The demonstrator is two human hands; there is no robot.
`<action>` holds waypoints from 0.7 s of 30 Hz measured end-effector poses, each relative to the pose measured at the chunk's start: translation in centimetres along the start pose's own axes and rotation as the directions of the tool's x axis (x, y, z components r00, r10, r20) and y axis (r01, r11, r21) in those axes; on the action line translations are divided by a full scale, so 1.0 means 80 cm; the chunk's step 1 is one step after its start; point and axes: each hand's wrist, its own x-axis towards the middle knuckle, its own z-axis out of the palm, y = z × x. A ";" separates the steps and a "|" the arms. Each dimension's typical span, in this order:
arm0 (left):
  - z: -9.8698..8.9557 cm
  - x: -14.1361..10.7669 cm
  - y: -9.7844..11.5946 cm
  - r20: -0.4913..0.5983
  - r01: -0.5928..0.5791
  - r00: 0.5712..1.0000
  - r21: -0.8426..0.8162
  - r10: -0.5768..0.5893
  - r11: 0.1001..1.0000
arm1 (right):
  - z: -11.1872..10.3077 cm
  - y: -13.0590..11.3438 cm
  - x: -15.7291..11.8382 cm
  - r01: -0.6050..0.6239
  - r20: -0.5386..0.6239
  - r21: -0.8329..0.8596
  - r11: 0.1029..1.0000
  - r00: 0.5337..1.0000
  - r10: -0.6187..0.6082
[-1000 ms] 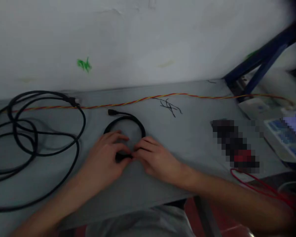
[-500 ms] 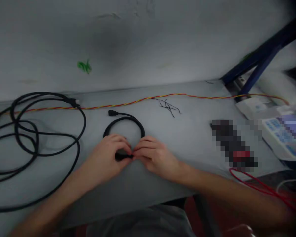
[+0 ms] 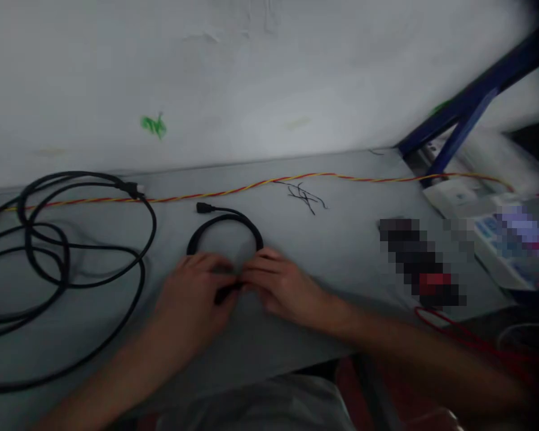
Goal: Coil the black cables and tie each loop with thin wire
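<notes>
A coiled black cable (image 3: 227, 219) lies on the grey table, its loop rising above both hands and one black connector (image 3: 203, 208) free at its upper left. My left hand (image 3: 202, 293) is closed on the near side of the coil, fingers bent around the cable. My right hand (image 3: 281, 284) pinches the cable just beside it, the fingertips of both hands nearly touching. A dark piece of the cable shows between the left thumb and fingers; the exact grip is hidden and blurred.
Larger loops of black cable (image 3: 65, 287) spread over the left. A red and yellow twisted wire (image 3: 224, 193) runs along the back, near several thin dark ties (image 3: 303, 196). A pixelated dark object (image 3: 420, 260) and a white device (image 3: 498, 251) are at the right.
My left hand has rolled over, its thumb and fingers now covering more of the dark piece between them. My right hand has barely moved.
</notes>
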 end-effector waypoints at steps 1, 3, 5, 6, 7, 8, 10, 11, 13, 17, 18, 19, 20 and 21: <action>0.000 -0.001 0.002 0.005 -0.020 1.000 0.011 0.020 1.000 | -0.001 0.000 0.000 -0.001 0.016 -0.012 1.000 1.000 0.001; 0.001 -0.004 0.007 -0.005 -0.053 0.999 0.045 0.053 0.998 | -0.001 0.000 0.000 0.005 0.035 -0.035 0.999 0.999 -0.004; 0.003 -0.007 0.013 -0.046 -0.088 0.995 0.107 0.094 0.990 | 0.000 0.001 0.001 0.010 0.040 -0.057 0.998 0.999 -0.008; 0.004 -0.008 0.016 -0.066 -0.108 0.991 0.146 0.119 0.983 | 0.001 0.001 0.001 0.013 0.043 -0.065 0.998 0.999 -0.011; 0.006 -0.010 0.018 -0.077 -0.134 0.986 0.185 0.150 0.974 | 0.001 0.002 0.001 0.018 0.044 -0.072 0.997 0.999 -0.015; 0.007 -0.011 0.021 -0.082 -0.169 0.978 0.225 0.191 0.960 | 0.002 0.002 0.002 0.022 0.045 -0.076 0.997 0.999 -0.018; 0.010 -0.015 0.024 -0.084 -0.245 0.955 0.307 0.283 0.920 | 0.002 0.003 0.002 0.028 0.046 -0.078 0.997 0.999 -0.024; 0.012 -0.016 0.025 -0.083 -0.278 0.942 0.347 0.324 0.896 | 0.002 0.003 0.003 0.030 0.045 -0.076 0.997 0.999 -0.027; 0.014 -0.018 0.027 -0.078 -0.336 0.913 0.414 0.401 0.846 | 0.001 0.004 0.003 0.031 0.038 -0.068 0.997 0.999 -0.028; 0.014 -0.018 0.027 -0.016 -0.457 0.851 0.468 0.524 0.756 | -0.004 0.007 0.005 0.032 0.043 -0.009 0.999 0.999 -0.031; 0.015 -0.019 0.028 0.000 -0.477 0.839 0.480 0.544 0.736 | -0.006 0.008 0.005 0.032 0.050 0.013 0.999 0.998 -0.033; 0.016 -0.019 0.030 0.016 -0.487 0.833 0.496 0.554 0.719 | -0.007 0.009 0.005 0.031 0.058 0.032 0.999 0.998 -0.033; 0.017 -0.020 0.032 0.031 -0.489 0.832 0.515 0.554 0.704 | -0.008 0.011 0.006 0.034 0.068 0.048 0.998 0.997 -0.037; 0.020 -0.022 0.035 0.046 -0.489 0.832 0.534 0.554 0.690 | -0.009 0.014 0.006 0.036 0.078 0.057 0.998 0.996 -0.041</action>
